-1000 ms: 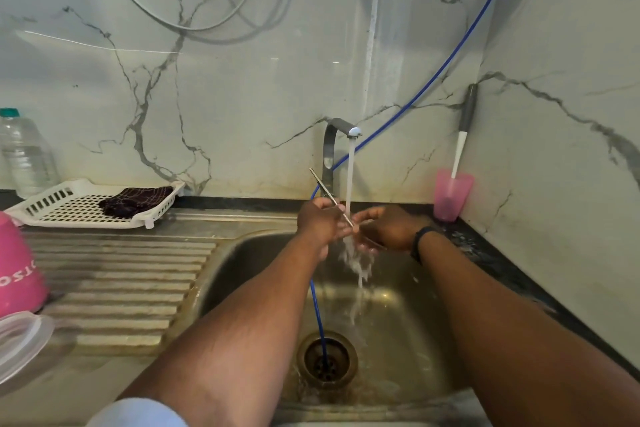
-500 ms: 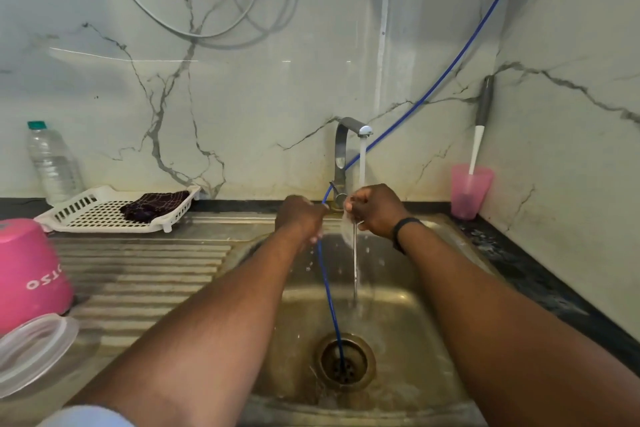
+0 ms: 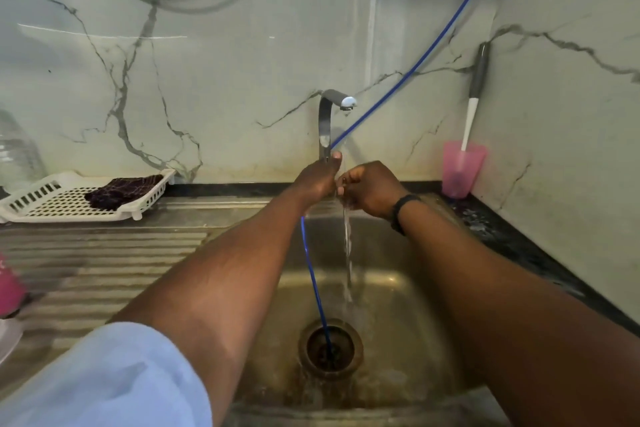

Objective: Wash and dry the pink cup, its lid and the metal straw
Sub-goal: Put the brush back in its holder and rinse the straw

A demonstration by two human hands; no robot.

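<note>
Head view: both hands met under the tap (image 3: 334, 104), above the sink (image 3: 398, 288). The left hand (image 3: 317, 178) curled its fingers, thumb raised against the tap stem; the right hand (image 3: 369, 187) curled beside it. The metal straw was hidden between them, so its axis and either hand's hold could not be told. The pink cup (image 3: 10, 291) stood at the draining board's left edge.
</note>
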